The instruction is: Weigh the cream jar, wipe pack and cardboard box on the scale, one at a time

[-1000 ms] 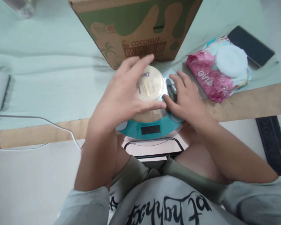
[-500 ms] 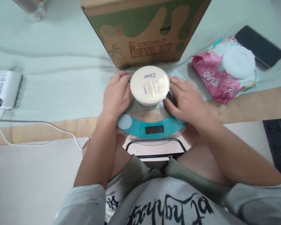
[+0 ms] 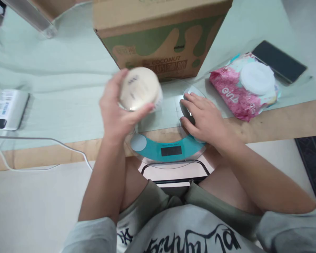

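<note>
My left hand (image 3: 118, 105) grips a round cream-coloured Dove tub (image 3: 140, 88), fingers and thumb wrapped around its sides. The tub is lifted and slightly blurred, in front of the cardboard box. My right hand (image 3: 202, 114) lies with fingers apart on the right side of a round glass scale (image 3: 171, 123), over a dark oval metallic patch (image 3: 186, 110). A blue-green band with a dark display (image 3: 171, 150) runs along the scale's near edge, which overhangs the table edge.
A coconut-printed cardboard box (image 3: 160, 42) stands behind the scale. To the right lie a pink wipes pack (image 3: 234, 89) and a dark phone (image 3: 280, 61). On the left are a white device (image 3: 10, 107) and a white cable (image 3: 50, 140). The table (image 3: 58, 88) has a pale green cloth.
My left hand has raised the Dove tub off the scale and moved it left. My right hand has come away from the tub and stays at the scale's right side.
</note>
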`<state>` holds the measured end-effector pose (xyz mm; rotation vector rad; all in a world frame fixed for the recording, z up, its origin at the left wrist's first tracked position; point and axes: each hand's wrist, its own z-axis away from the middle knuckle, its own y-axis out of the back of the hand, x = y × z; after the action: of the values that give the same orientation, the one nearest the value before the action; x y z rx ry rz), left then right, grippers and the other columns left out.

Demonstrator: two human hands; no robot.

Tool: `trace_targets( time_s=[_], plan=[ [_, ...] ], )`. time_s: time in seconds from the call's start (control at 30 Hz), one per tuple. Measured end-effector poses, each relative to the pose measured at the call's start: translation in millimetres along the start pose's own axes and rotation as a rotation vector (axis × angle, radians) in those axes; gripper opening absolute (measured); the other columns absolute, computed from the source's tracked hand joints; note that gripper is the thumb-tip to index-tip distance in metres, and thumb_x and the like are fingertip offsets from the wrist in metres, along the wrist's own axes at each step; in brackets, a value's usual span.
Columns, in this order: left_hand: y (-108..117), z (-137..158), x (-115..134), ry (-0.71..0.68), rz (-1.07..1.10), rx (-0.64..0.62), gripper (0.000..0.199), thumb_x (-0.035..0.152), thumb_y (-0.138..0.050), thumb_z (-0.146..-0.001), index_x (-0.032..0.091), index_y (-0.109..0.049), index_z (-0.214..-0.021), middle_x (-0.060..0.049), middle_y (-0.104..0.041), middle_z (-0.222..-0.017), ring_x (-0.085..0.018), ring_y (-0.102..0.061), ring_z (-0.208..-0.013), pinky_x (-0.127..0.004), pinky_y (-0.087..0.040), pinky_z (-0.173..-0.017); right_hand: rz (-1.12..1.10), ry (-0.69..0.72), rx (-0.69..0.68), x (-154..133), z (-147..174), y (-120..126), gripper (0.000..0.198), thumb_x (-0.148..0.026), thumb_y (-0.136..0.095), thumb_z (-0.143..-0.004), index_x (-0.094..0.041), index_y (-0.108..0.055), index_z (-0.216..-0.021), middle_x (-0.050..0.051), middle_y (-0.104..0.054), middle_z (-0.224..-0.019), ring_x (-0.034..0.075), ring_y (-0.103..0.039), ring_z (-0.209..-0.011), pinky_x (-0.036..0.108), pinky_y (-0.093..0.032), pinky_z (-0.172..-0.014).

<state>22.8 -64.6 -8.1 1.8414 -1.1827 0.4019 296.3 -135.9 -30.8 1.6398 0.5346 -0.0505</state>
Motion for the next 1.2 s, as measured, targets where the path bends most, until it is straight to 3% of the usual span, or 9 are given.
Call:
trace_targets(
  time_s=[0.13,0.33,0.43,0.53,0.63,0.77,0.87,1.07,1.2],
  plan=[
    [33,-2,-38,0.249,-0.218,0.281,0.102,0.078,-0.087,-0.068,0.017,-0.055,-0.143,-0.013,-0.059,-0.150,-0.037,-0.053,-0.148,-0.056,-0.039,-0.134,0.001,0.006,0.021,0,0,-8,0.055,-0.038,-0.049,-0.102,-0.013,-0.062,-0.150,0.014,-0.049,-0.166,0.030,-0.050,-0.157,0.058,-0.046,-0.132],
    [53,3,-75,0.547,-0.392,0.352,0.111,0.084,-0.084,-0.061,0.013,-0.053,-0.141,-0.014,-0.060,-0.148,-0.041,-0.053,-0.145,-0.067,-0.038,-0.126,0.012,0.052,0.227,5,4,24,0.046,-0.040,-0.048,-0.102,-0.020,-0.066,-0.139,0.009,-0.063,-0.152,0.029,-0.061,-0.146,0.053,-0.053,-0.127],
    [52,2,-70,0.399,-0.417,0.374,0.116,0.099,-0.069,-0.067,0.015,-0.052,-0.144,-0.016,-0.053,-0.157,-0.042,-0.045,-0.154,-0.070,-0.031,-0.132,0.143,-0.078,0.581,31,12,58,0.046,-0.044,-0.049,-0.104,-0.019,-0.066,-0.138,0.014,-0.065,-0.141,0.034,-0.059,-0.143,0.058,-0.047,-0.128],
    [40,-2,-50,0.167,-0.328,0.282,0.100,0.103,-0.034,-0.086,0.021,-0.057,-0.139,-0.009,-0.056,-0.155,-0.038,-0.045,-0.155,-0.070,-0.029,-0.133,0.286,-0.445,0.468,67,16,71,0.075,-0.063,-0.061,-0.098,-0.015,-0.055,-0.155,0.025,-0.055,-0.146,0.044,-0.057,-0.140,0.063,-0.050,-0.119],
    [16,-1,-25,0.085,-0.155,-0.007,0.074,0.080,-0.024,-0.105,0.022,-0.067,-0.124,-0.008,-0.072,-0.134,-0.031,-0.063,-0.137,-0.061,-0.045,-0.125,0.305,-0.606,0.295,93,15,63,0.088,-0.071,-0.070,-0.090,-0.019,-0.051,-0.159,0.027,-0.057,-0.139,0.047,-0.058,-0.133,0.066,-0.051,-0.112],
    [-14,7,-8,0.082,-0.135,-0.328,0.041,0.051,-0.049,-0.101,0.024,-0.072,-0.122,-0.009,-0.071,-0.144,-0.031,-0.064,-0.141,-0.056,-0.052,-0.123,0.262,-0.569,0.322,99,12,57,0.078,-0.058,-0.074,-0.090,-0.021,-0.052,-0.155,0.023,-0.057,-0.144,0.043,-0.058,-0.134,0.062,-0.050,-0.115],
    [-23,10,-7,0.115,-0.235,-0.399,0.038,0.042,-0.057,-0.091,0.024,-0.072,-0.121,-0.011,-0.066,-0.152,-0.037,-0.059,-0.147,-0.060,-0.048,-0.125,0.180,-0.543,0.412,93,12,62,0.073,-0.048,-0.074,-0.087,-0.015,-0.053,-0.149,0.021,-0.056,-0.147,0.039,-0.060,-0.135,0.058,-0.052,-0.117],
    [-23,6,-7,0.223,-0.110,-0.288,0.046,0.064,-0.053,-0.096,0.025,-0.073,-0.112,-0.011,-0.074,-0.137,-0.035,-0.066,-0.136,-0.056,-0.050,-0.121,0.032,0.039,0.767,67,11,73,0.071,-0.061,-0.065,-0.091,-0.018,-0.053,-0.146,0.015,-0.058,-0.138,0.033,-0.062,-0.135,0.053,-0.052,-0.115],
    [-22,7,-15,0.354,0.097,-0.102,0.075,0.084,-0.030,-0.101,0.023,-0.070,-0.120,-0.011,-0.076,-0.133,-0.030,-0.068,-0.134,-0.056,-0.050,-0.122,-0.023,0.185,0.622,11,3,65,0.055,-0.053,-0.059,-0.095,-0.029,-0.051,-0.143,0.009,-0.062,-0.135,0.028,-0.063,-0.131,0.050,-0.054,-0.115]
  ],
)
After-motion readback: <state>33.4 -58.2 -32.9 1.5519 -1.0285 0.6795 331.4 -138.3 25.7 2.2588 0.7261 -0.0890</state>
